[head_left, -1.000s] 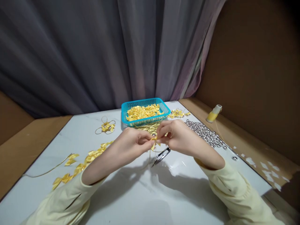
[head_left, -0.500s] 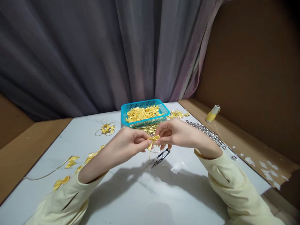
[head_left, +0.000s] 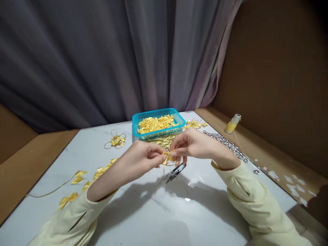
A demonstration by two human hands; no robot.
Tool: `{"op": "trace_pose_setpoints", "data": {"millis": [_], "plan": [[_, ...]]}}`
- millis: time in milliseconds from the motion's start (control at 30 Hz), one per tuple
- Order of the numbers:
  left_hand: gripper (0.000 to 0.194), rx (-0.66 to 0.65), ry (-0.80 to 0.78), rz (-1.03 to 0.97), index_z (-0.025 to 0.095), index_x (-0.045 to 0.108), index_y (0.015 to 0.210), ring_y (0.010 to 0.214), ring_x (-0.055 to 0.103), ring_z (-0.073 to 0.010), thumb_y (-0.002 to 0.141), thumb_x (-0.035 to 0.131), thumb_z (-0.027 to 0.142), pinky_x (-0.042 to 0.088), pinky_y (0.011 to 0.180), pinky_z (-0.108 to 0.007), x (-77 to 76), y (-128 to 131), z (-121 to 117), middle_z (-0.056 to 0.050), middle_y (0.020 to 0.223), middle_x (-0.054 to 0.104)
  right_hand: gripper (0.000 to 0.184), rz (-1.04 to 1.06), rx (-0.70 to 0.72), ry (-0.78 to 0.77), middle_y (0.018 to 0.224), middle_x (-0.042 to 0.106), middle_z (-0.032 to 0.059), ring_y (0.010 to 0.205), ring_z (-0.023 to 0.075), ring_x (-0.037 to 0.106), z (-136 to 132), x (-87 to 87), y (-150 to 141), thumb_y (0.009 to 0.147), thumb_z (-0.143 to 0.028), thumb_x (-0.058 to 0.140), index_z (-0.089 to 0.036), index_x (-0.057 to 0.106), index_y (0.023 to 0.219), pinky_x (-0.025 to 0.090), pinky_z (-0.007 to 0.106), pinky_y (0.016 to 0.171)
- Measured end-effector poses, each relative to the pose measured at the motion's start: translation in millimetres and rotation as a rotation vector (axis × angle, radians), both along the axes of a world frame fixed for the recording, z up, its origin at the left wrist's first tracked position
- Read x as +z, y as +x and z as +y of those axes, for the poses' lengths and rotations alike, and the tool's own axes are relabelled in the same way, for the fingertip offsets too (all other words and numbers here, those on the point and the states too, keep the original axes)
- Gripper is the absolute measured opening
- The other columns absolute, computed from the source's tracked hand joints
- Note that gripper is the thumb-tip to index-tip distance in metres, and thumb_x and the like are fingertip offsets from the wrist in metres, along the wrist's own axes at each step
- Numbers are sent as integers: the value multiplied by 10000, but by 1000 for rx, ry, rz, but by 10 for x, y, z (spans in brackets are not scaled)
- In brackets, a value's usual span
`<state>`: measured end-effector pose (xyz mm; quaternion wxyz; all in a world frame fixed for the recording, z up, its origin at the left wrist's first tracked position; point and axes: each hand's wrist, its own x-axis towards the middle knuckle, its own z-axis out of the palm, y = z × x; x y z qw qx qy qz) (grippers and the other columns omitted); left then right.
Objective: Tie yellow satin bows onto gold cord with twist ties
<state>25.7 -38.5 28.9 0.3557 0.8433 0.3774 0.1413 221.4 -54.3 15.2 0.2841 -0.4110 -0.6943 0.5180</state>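
My left hand and my right hand meet over the middle of the table, both closed in a pinch on one small yellow ribbon bow. A silvery bead shows at the top of the bow. A thin cord loop hangs under it, with loose ends trailing down. Just below my fingers, black-handled thread snips lie on the white tabletop. Behind my hands is a bundle of gold cords, in front of a blue basket holding many yellow bows.
Silver beads lie along the right edge, near a yellow thread spool. Corded bows sit at the back left, others right of the basket. Loose bows lie by my left forearm. White scraps litter the right ledge.
The bow has shifted slightly and its loops look more bunched between my fingertips. Both hands have moved only a little and keep their pinch.
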Motion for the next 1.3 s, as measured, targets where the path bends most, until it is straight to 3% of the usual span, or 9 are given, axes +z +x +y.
{"op": "trace_pose_setpoints", "data": {"millis": [267,533,800,867,1000,1067,1300], "plan": [[279,-45,-28,66,167,673,814,633,613,-166,805,494,380,461,540,-228,41,14,26,-13,621,627,78,-63,-7,114,606,615,34,585,140,656,-27,-8,-15,737,-94,564,-105,610,674,538,211,521],[263,-119,-134,77,155,680,798,663,651,-146,825,490,336,488,558,-193,46,44,68,-26,707,691,111,-147,10,188,580,624,47,568,158,658,-37,-14,-14,724,-77,533,-105,611,650,513,211,491],[218,-8,-219,-29,154,665,784,733,681,-165,807,557,342,529,627,-198,84,7,84,-33,731,718,29,44,-81,62,618,615,32,571,139,639,-7,3,-57,740,-120,573,-119,548,753,539,241,534],[218,22,-212,-45,151,666,788,743,683,-174,797,574,349,535,636,-206,88,1,77,-33,718,715,96,29,-109,150,647,612,20,597,135,629,-32,4,-64,739,-95,564,-142,518,809,521,234,528],[224,44,-235,-87,139,664,786,739,683,-180,788,590,351,545,657,-228,87,-6,80,-42,727,712,142,-164,-261,586,773,598,16,708,124,585,-140,14,-83,715,-30,539,-163,533,764,446,202,542],[225,39,-255,-105,134,660,775,760,682,-187,787,594,349,549,674,-237,84,-12,90,-49,750,712,163,-249,-303,732,810,589,22,725,118,554,-186,21,-100,706,1,524,-156,562,729,412,200,544],[206,37,-305,-133,136,657,781,772,685,-184,777,613,337,556,687,-226,79,-10,112,-40,757,715,201,-295,-310,837,813,554,35,696,103,506,-195,11,-149,701,37,504,-128,619,702,363,205,535]]}}
